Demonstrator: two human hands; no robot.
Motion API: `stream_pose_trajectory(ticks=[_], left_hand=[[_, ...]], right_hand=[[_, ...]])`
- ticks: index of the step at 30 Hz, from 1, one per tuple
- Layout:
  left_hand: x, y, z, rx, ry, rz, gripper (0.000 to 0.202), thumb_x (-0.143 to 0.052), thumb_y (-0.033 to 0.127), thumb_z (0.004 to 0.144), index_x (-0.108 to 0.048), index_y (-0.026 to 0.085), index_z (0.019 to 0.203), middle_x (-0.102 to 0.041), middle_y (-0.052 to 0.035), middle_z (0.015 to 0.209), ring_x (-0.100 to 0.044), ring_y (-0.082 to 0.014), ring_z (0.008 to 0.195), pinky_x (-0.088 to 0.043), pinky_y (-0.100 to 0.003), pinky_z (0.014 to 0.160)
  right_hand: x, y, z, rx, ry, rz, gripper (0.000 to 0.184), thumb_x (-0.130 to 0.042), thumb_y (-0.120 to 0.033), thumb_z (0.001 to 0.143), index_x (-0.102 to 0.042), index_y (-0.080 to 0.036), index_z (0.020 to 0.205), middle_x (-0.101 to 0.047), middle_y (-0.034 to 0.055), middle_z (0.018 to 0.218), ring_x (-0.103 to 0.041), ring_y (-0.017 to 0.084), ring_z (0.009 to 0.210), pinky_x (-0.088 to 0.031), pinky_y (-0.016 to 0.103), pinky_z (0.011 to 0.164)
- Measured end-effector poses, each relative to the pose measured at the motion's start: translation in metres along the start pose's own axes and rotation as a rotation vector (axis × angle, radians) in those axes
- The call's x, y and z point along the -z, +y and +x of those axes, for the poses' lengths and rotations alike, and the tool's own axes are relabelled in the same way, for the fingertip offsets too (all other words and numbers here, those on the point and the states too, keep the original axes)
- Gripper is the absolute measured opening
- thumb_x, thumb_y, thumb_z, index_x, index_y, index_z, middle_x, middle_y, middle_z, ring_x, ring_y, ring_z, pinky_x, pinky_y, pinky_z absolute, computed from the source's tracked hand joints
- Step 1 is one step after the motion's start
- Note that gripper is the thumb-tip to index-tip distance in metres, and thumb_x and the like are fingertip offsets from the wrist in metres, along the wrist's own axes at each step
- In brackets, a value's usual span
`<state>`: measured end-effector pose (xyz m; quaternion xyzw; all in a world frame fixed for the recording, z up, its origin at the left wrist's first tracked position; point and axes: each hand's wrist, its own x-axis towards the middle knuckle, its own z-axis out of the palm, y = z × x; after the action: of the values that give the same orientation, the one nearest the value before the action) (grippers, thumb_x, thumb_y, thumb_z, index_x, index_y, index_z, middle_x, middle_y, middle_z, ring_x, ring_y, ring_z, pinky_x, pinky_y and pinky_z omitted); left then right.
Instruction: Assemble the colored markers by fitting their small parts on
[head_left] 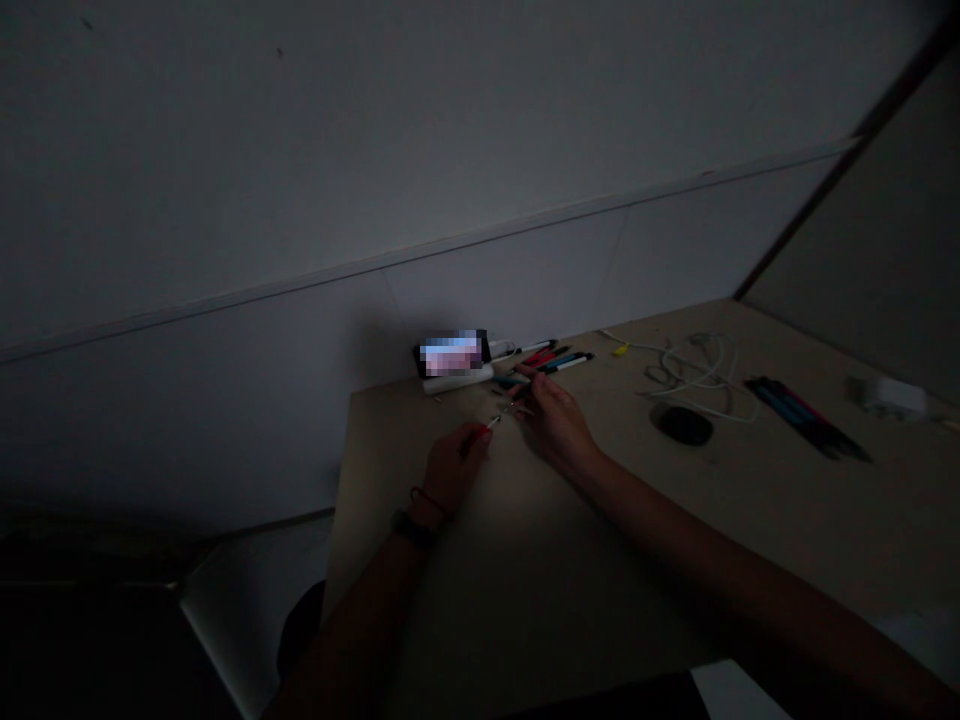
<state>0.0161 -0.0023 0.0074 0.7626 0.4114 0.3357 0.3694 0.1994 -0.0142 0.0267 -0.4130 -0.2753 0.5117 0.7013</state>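
Observation:
In the dim light my left hand (452, 462) is closed around a red pen piece (480, 432), whose pale tip points up and to the right. A little to its right, my right hand (553, 415) has its fingers bent together over the table. A teal pen-like piece (510, 380) shows at those fingertips; whether they grip it or only pass over it is unclear. Small dark bits lie between the two hands, too blurred to name. Behind the right hand lie several pens (566, 362) with red, blue, white and black bodies.
A lit phone (452, 353) leans near the wall on a white block (457, 381). Farther right on the table (525, 570) are a coiled white cable (697, 370), a black mouse-like object (685, 425), a row of dark sticks (806, 415) and a white adapter (896, 397).

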Motion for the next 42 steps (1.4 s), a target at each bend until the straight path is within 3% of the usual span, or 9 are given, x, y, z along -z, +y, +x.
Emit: stream_pose_trajectory(ticks=[15,22,31,35,42], left_hand=[[0.001,0.001,0.001,-0.001,-0.007,0.008,0.031,-0.053,0.042,0.099,-0.069,0.018,0.089,-0.066,0.0001,0.071,-0.058,-0.0139,0.066,-0.042,-0.025,0.066],[0.001,0.002,0.000,-0.020,0.015,-0.029,0.031,-0.050,0.039,0.100,-0.071,0.017,0.096,-0.070,-0.0018,0.076,-0.062,-0.0155,0.070,-0.045,-0.027,0.070],[0.001,0.000,0.000,-0.018,0.005,-0.027,0.032,-0.052,0.044,0.099,-0.070,0.018,0.093,-0.068,-0.0014,0.073,-0.061,-0.0157,0.069,-0.045,-0.027,0.068],[0.001,0.001,-0.002,-0.034,0.009,-0.065,0.030,-0.054,0.041,0.098,-0.072,0.018,0.104,-0.070,-0.0021,0.076,-0.063,-0.0169,0.070,-0.047,-0.027,0.069],[-0.001,0.001,-0.005,-0.075,0.023,-0.093,0.031,-0.053,0.041,0.098,-0.075,0.021,0.091,-0.072,-0.0025,0.072,-0.064,-0.0166,0.065,-0.047,-0.027,0.065]], right_hand=[[-0.002,0.014,-0.006,-0.018,-0.080,-0.069,0.053,-0.078,-0.063,0.078,-0.076,-0.025,0.115,-0.072,0.0030,0.089,-0.060,0.014,0.072,-0.047,0.024,0.059],[-0.005,0.023,-0.016,-0.032,-0.204,-0.211,0.050,-0.075,-0.064,0.081,-0.079,-0.023,0.109,-0.075,0.0067,0.102,-0.067,0.016,0.079,-0.051,0.026,0.065],[-0.001,0.025,-0.013,-0.023,-0.215,-0.265,0.052,-0.072,-0.065,0.084,-0.077,-0.026,0.118,-0.076,0.0065,0.106,-0.068,0.020,0.093,-0.052,0.028,0.072],[0.000,0.027,-0.014,-0.039,-0.248,-0.262,0.050,-0.072,-0.067,0.082,-0.078,-0.026,0.111,-0.076,0.0062,0.104,-0.068,0.020,0.089,-0.052,0.029,0.073],[0.001,0.023,-0.016,-0.036,-0.221,-0.365,0.049,-0.074,-0.070,0.077,-0.079,-0.023,0.090,-0.075,0.0070,0.099,-0.067,0.023,0.089,-0.053,0.032,0.073]])
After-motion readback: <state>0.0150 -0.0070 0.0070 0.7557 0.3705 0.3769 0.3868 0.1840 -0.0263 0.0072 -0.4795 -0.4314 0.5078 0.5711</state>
